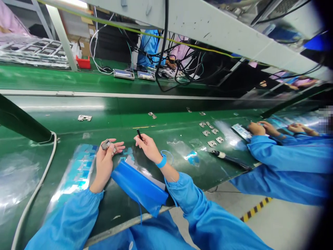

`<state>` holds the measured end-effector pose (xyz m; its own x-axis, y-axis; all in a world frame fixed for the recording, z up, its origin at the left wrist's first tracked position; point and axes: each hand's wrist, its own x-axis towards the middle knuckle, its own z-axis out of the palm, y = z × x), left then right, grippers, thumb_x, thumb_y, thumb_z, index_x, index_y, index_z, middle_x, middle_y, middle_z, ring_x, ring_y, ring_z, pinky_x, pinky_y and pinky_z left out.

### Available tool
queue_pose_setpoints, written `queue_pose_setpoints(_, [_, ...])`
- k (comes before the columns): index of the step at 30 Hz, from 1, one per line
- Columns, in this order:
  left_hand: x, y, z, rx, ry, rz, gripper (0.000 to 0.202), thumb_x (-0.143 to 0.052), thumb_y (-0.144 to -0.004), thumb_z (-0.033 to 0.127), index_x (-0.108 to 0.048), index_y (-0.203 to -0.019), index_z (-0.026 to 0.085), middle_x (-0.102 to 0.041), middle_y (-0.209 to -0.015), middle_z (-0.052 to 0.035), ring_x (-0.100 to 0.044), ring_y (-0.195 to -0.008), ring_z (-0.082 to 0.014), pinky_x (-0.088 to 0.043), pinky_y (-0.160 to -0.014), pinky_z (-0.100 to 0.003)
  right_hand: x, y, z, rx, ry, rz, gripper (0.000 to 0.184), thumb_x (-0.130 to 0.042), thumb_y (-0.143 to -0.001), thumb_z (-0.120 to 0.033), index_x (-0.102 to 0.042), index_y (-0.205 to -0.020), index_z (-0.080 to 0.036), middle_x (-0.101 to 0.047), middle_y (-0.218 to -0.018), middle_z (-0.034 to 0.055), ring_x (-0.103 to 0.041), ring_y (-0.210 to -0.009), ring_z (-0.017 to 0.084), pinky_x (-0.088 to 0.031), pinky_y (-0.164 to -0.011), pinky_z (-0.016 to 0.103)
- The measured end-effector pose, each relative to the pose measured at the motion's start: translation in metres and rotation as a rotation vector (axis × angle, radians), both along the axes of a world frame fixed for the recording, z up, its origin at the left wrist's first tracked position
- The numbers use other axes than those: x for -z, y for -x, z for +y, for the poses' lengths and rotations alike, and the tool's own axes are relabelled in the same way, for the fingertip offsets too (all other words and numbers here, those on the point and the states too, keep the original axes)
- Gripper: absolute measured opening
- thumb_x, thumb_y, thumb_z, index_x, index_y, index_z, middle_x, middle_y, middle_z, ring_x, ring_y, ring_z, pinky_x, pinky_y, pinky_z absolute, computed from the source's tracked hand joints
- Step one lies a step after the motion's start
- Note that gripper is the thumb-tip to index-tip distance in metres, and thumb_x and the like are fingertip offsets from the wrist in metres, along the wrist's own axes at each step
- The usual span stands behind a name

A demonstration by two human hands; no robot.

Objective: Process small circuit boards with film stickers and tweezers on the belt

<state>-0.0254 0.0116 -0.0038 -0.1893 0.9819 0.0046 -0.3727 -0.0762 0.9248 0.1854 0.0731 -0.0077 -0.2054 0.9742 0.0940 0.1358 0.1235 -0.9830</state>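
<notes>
Left hand [105, 163]: fingers curled, small metal part [106, 144] gripped at fingertips, held above tabletop. Right hand [148, 147]: closed, short black rod [139, 134] pinched between thumb and forefinger, end projecting above fingers. Blue wrist strap [161, 161] is worn on right wrist. Blue pouch [137, 187] is placed on green tabletop [166, 119] below hands. Small metal parts [212, 135] are laid in loose rows well right of right hand. Black-handled corded tool [229, 158] is placed nearby. Co-worker's hands [256, 128] are seen at far right, well apart.
</notes>
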Motion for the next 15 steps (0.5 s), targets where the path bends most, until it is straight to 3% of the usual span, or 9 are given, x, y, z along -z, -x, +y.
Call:
queue_pose_setpoints(5, [0.0,0.004,0.004,0.007,0.021,-0.002,0.038,-0.08,-0.095,0.042,-0.069,-0.119,0.015,-0.086,-0.106,-0.0118,-0.078,-0.077,-0.017,-0.062,-0.077,-0.029,-0.006,-0.008,0.002,0.052,-0.048,-0.047,0.06,-0.062,-0.101,-0.076,-0.078,-0.108,-0.019,-0.069,-0.089,0.0057,-0.062,-0.078,0.019,-0.055,-0.076,0.035])
queue_pose_setpoints(9, [-0.008,0.006,0.002,0.034,0.033,0.022,0.038,-0.077,-0.096,0.038,-0.069,-0.124,0.013,-0.084,-0.1,-0.0092,-0.073,-0.068,-0.0146,-0.057,-0.068,-0.026,-0.02,-0.018,-0.001,0.175,-0.149,-0.105,0.049,-0.078,-0.094,-0.07,-0.088,-0.103,-0.024,-0.065,-0.099,0.0072,-0.061,-0.099,0.024,-0.054,-0.093,0.04])
queue_pose_setpoints(13, [-0.013,0.007,0.001,0.063,0.032,0.143,0.055,-0.064,-0.099,0.036,-0.051,-0.149,0.017,-0.079,-0.09,-0.0026,-0.066,-0.058,-0.0138,-0.052,-0.059,-0.026,-0.023,-0.024,-0.008,0.232,-0.132,-0.042,0.053,-0.07,-0.1,-0.072,-0.085,-0.104,-0.022,-0.068,-0.084,0.0044,-0.065,-0.085,0.022,-0.056,-0.088,0.039])
queue_pose_setpoints(15, [-0.013,0.008,0.001,0.124,0.041,0.298,0.047,-0.053,-0.099,0.033,-0.05,-0.144,0.018,-0.076,-0.086,-0.0014,-0.065,-0.056,-0.0144,-0.05,-0.057,-0.027,-0.016,-0.024,-0.012,0.228,-0.046,0.061,0.057,-0.068,-0.1,-0.077,-0.079,-0.108,-0.021,-0.071,-0.083,0.0037,-0.067,-0.078,0.019,-0.058,-0.081,0.036])
